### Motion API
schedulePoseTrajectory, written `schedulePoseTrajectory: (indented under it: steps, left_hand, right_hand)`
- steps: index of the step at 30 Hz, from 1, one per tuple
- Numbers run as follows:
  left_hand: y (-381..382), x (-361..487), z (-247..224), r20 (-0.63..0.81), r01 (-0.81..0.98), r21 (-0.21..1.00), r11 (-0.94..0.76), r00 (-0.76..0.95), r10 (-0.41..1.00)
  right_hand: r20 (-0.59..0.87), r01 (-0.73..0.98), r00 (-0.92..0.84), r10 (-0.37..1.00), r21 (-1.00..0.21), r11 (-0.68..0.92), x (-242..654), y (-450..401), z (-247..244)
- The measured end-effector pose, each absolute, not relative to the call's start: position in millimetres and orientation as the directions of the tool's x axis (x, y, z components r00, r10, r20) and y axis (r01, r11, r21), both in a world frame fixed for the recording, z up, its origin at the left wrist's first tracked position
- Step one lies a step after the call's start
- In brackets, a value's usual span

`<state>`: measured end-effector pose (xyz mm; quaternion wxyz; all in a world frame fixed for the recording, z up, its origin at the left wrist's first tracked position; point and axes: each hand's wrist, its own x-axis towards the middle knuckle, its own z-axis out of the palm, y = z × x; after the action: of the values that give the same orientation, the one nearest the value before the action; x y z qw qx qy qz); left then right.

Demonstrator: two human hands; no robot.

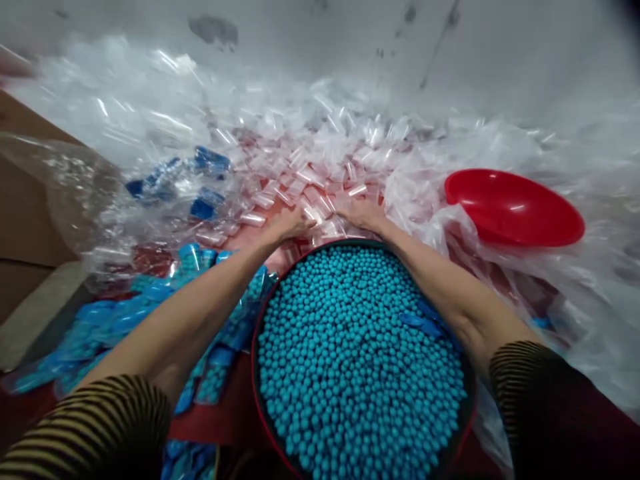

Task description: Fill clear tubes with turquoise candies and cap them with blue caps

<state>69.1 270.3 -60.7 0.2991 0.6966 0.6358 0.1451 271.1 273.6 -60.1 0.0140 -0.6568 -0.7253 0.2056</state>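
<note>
My left hand (294, 223) and my right hand (361, 213) reach into a heap of small clear plastic containers (310, 177) just beyond a round tub. Both hands look open, fingers stretched inward at either side of a few containers and touching them; the fingertips are blurred. Between my forearms stands the dark tub with a red rim (256, 340), filled with small blue balls (360, 360). A few blue plastic pieces (423, 323) lie on the balls at the right, beside my right forearm.
Blue-capped containers filled with blue balls (120, 317) are piled at the left. Loose blue caps (204, 203) lie behind them in clear plastic bags. A red scoop-like bowl (520, 210) rests on plastic sheeting (595, 287) at the right. A cardboard box (35, 213) borders the left; a grey wall (320, 40) stands behind.
</note>
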Motion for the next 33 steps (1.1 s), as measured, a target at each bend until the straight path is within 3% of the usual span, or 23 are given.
schedulePoseTrajectory:
  steps: [4,7,9,12,15,17,21,24,26,29,31,33]
  left_hand:
    - [272,95,-70,-0.241,0.618,0.781,0.091,0.164,0.957]
    - [265,103,-60,-0.239,0.432,0.894,0.12,0.232,0.943]
    - [258,103,-51,-0.209,0.327,0.938,0.117,0.262,0.942]
    - [243,102,-38,-0.145,0.18,0.979,0.095,0.292,0.945]
    - [222,102,-31,-0.028,0.137,0.99,-0.017,0.314,0.949]
    - [206,101,-29,0.09,0.247,0.953,-0.174,0.32,0.943]
    - [171,100,-36,0.322,0.542,0.681,-0.492,0.383,0.866]
    - [149,100,-44,0.356,0.656,0.452,-0.605,0.489,0.796]
    - [139,102,-44,0.342,0.654,0.389,-0.649,0.551,0.761]
    - [130,109,-31,0.384,0.611,0.491,-0.62,0.487,0.784]
    - [125,117,-16,0.371,0.525,0.68,-0.512,0.356,0.858]
    - [117,126,-3,0.218,0.334,0.885,-0.324,0.317,0.923]
  right_hand:
    - [-0.149,0.799,-0.063,0.987,-0.6,-0.039,255,283,-69]
    - [-0.202,0.498,-0.16,0.966,-0.862,-0.098,249,280,-63]
    - [-0.183,0.237,-0.243,0.953,-0.964,-0.125,249,271,-58]
    - [-0.131,-0.013,-0.31,0.942,-0.99,-0.143,255,251,-50]
    - [-0.14,-0.045,-0.28,0.95,-0.986,-0.158,265,229,-44]
    - [-0.141,-0.034,-0.248,0.958,-0.987,-0.154,273,218,-43]
    - [-0.106,-0.073,-0.165,0.981,-0.99,-0.119,282,205,-40]
    - [-0.041,-0.103,-0.082,0.996,-0.993,-0.049,285,197,-33]
    - [0.011,-0.119,-0.029,1.0,-0.993,0.007,286,191,-24]
    - [0.071,-0.131,0.03,0.997,-0.989,0.074,288,176,-9]
    - [0.088,-0.134,0.05,0.995,-0.987,0.094,287,160,-1]
    - [0.085,-0.122,0.029,0.996,-0.989,0.088,283,136,1]
